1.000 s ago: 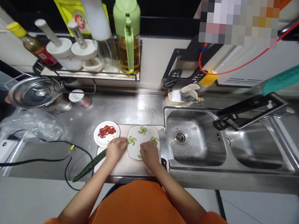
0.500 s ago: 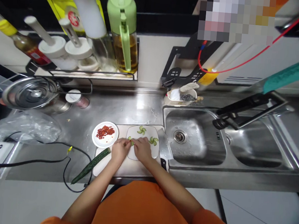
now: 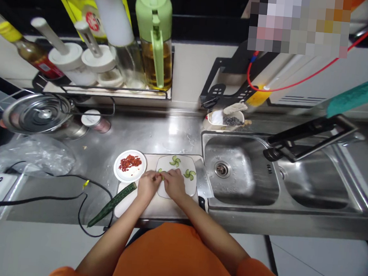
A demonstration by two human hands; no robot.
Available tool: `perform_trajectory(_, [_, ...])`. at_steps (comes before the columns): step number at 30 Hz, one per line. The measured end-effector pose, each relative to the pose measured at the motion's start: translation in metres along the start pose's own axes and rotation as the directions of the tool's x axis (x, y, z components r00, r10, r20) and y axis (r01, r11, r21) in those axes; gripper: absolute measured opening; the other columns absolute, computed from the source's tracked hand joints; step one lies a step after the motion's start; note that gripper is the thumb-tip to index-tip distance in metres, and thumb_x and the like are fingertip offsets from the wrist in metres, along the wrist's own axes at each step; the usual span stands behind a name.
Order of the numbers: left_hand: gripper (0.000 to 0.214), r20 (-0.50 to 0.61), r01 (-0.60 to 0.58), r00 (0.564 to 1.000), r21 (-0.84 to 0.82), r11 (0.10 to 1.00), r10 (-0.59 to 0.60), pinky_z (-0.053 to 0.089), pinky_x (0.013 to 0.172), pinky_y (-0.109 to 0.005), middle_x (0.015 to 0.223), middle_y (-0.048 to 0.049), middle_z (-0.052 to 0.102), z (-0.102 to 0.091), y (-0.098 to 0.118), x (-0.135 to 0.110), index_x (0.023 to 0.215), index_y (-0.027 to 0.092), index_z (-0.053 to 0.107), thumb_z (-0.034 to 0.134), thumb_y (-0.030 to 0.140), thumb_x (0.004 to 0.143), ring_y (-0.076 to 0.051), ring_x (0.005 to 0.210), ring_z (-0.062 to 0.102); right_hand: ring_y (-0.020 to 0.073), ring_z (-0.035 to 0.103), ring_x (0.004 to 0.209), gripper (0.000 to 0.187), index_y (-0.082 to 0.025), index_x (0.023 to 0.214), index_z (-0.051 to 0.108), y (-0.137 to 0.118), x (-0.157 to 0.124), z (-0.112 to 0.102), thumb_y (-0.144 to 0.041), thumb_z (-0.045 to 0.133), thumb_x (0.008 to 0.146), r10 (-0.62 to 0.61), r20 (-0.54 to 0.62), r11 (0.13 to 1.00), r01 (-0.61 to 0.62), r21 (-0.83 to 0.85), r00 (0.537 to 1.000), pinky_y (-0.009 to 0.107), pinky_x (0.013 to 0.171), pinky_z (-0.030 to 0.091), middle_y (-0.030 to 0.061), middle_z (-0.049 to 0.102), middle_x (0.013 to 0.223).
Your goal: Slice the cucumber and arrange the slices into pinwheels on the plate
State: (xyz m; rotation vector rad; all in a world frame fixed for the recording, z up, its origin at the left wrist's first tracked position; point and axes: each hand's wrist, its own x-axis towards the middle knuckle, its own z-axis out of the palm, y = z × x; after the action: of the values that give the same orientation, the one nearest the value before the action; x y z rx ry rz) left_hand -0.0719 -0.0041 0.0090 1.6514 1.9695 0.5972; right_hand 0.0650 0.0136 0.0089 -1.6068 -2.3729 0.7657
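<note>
My left hand (image 3: 148, 185) and my right hand (image 3: 174, 183) meet over the left side of a white squarish plate (image 3: 188, 189). Fingertips of both are pinched around small green cucumber slices (image 3: 162, 175), which they partly hide. Two pinwheels of cucumber slices lie on the plate, one at the back (image 3: 174, 161) and one at the right (image 3: 189, 174). Beneath the plate is a pale cutting board (image 3: 154, 212). Left of my left hand are a partly cut cucumber (image 3: 113, 204) and a round white dish (image 3: 117, 173) holding chopped red pieces (image 3: 130, 163).
A knife (image 3: 204, 180) lies at the board's right edge, beside the double sink (image 3: 242, 173). On the left are a black cable (image 3: 53, 196), a plastic bag (image 3: 37, 155) and a lidded pot (image 3: 44, 115). A rack behind holds an oil bottle (image 3: 156, 62) and seasoning jars.
The view has shifted slightly. My fingers have moved only a little at the cucumber slices; the plate, dish and cucumber stay where they were.
</note>
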Motion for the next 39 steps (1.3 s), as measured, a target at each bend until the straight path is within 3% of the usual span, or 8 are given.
perform_trajectory(31, [0.01, 0.017, -0.009, 1.0, -0.022, 1.0, 0.01, 0.044, 0.074, -0.026, 0.079, -0.003, 0.067, -0.006, -0.009, -0.005, 0.078, 0.02, 0.068, 0.059, 0.024, 0.076, -0.016, 0.077, 0.06, 0.021, 0.042, 0.089, 0.031, -0.026, 0.107, 0.066, -0.001, -0.002, -0.006, -0.015, 0.046, 0.086, 0.023, -0.015, 0.999, -0.022, 0.038, 1.0, 0.03, 0.074, 0.032, 0.006, 0.059, 0.092])
perform_trajectory(35, [0.014, -0.043, 0.019, 0.999, -0.01, 1.0, -0.019, 0.044, 0.076, -0.026, 0.081, -0.0034, 0.067, -0.022, -0.014, -0.001, 0.078, 0.02, 0.069, 0.056, 0.026, 0.076, -0.016, 0.078, 0.06, 0.0212, 0.042, 0.088, 0.032, -0.025, 0.107, 0.067, -0.001, -0.005, -0.01, -0.014, 0.046, 0.085, 0.023, -0.036, 0.999, -0.021, 0.049, 0.999, 0.031, 0.074, 0.032, 0.0061, 0.06, 0.09])
perform_trajectory(39, [0.021, -0.167, 0.191, 0.971, 0.098, 0.977, -0.173, 0.044, 0.079, -0.028, 0.085, -0.0061, 0.068, -0.048, -0.033, 0.011, 0.079, 0.019, 0.069, 0.052, 0.03, 0.077, -0.018, 0.081, 0.06, 0.0214, 0.042, 0.086, 0.03, -0.022, 0.103, 0.069, 0.001, -0.01, -0.013, -0.015, 0.047, 0.085, 0.025, -0.062, 0.999, -0.023, 0.044, 0.998, 0.032, 0.074, 0.032, 0.0072, 0.061, 0.088])
